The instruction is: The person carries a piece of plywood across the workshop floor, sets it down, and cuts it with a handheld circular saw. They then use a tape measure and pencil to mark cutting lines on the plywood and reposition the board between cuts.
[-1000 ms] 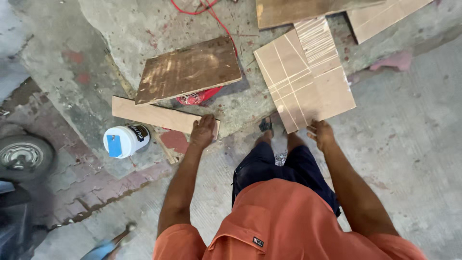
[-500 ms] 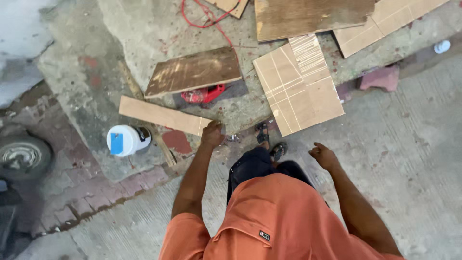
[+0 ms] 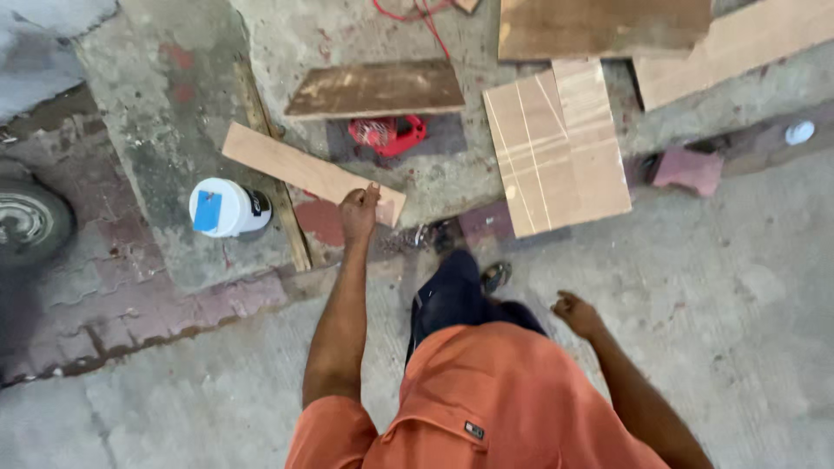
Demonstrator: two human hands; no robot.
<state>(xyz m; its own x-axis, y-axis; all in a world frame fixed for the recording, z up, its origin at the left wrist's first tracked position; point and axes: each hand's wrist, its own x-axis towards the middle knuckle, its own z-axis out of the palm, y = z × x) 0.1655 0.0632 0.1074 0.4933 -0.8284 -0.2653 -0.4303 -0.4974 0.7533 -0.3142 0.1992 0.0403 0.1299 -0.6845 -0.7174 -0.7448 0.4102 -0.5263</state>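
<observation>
The left hand is closed over the near end of a narrow pale wooden strip, fingers curled on top of it; whether the thumb wraps beneath is hidden by the hand itself. From that grip the strip runs away up and to the left, lying slanted across the grey concrete slab. Just left of the grip stands a white tub with a blue label, and between tub and hand a thin dark batten passes under the strip. Beyond the grip, further from the person, a dark weathered board hides most of a red power tool, whose red cord leaves the top of the picture. To the right of the grip lies a pale plywood sheet with pencil lines; more boards behind it are cut off by the top edge. The right hand hangs free and loosely curled, holding nothing, over bare concrete floor with open room around it. A tyre at the far left is half out of view. The person's orange shirt covers the ground below the body, and one sandalled foot barely shows.
</observation>
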